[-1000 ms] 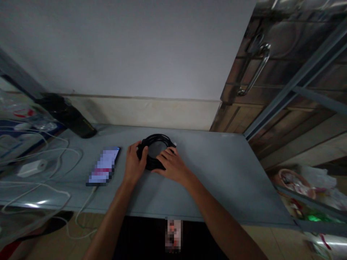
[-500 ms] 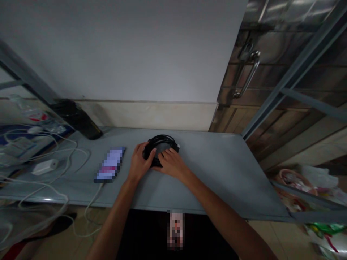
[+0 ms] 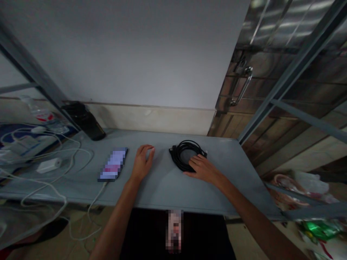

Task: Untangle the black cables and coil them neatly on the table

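Observation:
A coil of black cable [image 3: 176,157] lies on the grey table [image 3: 162,195], with a connector showing at its left side and a light-coloured end at its right. My right hand [image 3: 202,168] grips the near right part of the coil, fingers over the inside of the ring and thumb along its near edge. To the left, my left hand [image 3: 142,160] rests just above the table, apart from the coil. Its fingers are loosely bent with a gap to the thumb, and nothing is in it. A phone [image 3: 113,164] with a lit, blurred screen lies left of that hand.
A black bottle [image 3: 86,122] leans at the back left, near a clear plastic bottle [image 3: 45,115]. White cables and a white charger [image 3: 49,165] spread over the left side. Metal frame posts [image 3: 287,76] rise at both ends. A wall stands behind the table.
The coil has moved right along the table with my right hand on it. My left hand has let go of the coil and now sits apart from it. The view has shifted slightly.

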`<state>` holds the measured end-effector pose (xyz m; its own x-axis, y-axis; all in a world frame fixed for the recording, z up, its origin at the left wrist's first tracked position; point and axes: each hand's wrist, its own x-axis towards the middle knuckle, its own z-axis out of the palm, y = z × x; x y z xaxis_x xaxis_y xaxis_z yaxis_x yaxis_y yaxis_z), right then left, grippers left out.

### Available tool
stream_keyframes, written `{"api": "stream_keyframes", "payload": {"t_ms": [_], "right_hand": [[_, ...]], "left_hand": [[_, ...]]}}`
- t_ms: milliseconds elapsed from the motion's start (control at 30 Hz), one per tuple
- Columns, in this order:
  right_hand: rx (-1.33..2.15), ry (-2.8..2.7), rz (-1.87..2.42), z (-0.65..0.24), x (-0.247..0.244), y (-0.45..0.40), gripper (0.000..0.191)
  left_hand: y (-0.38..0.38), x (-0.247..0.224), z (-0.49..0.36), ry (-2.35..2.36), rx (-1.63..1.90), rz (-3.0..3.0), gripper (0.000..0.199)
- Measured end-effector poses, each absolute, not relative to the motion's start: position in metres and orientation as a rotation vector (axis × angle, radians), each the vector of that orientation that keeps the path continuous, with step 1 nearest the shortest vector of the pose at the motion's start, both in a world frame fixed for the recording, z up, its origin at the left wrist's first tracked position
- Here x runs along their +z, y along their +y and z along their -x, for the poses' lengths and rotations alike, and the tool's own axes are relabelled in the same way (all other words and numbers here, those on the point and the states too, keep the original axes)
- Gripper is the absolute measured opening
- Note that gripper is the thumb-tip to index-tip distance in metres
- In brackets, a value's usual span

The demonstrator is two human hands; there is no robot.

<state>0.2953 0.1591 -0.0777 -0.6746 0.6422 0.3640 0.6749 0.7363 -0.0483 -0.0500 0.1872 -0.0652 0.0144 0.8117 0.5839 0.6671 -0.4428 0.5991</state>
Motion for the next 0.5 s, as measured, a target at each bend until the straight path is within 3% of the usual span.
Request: {"api": "stream_keyframes", "payload": {"t_ms": [233, 500], "right_hand": [[-0.086, -2.467, 1.093, -0.368, -0.069, 0.132, 0.044], [-0.034, -1.720, 1.305, -0.420, -0.074, 0.148, 0.041]], "left_hand": [[0.189, -0.066, 0.049, 1.578, 1.438, -2.109, 0.037], [0.189, -0.065, 0.049, 1.593, 1.439, -2.126, 0.036]]}}
